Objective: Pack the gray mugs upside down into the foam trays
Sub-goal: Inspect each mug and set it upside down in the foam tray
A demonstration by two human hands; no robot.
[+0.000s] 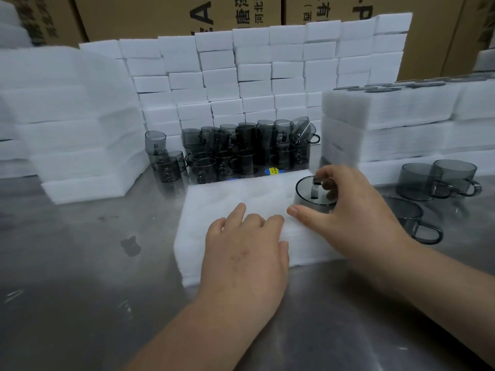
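Note:
A white foam tray (227,194) lies on the steel table in front of me. My left hand (246,247) rests on its near part with the fingers laid flat. My right hand (345,210) grips an upside-down gray mug (310,195) at the tray's right side, thumb on the near wall and fingers curled over the far rim. The mug's lower part sits in the foam. A cluster of gray mugs (235,151) stands stacked behind the tray. Two upside-down mugs (434,180) and another mug (412,218) sit to the right.
Stacks of foam trays (75,124) rise on the left, a wall of foam blocks (254,70) at the back, more foam stacks (401,121) on the right. Cardboard boxes (160,14) stand behind. The steel table (93,263) spreads to the near left.

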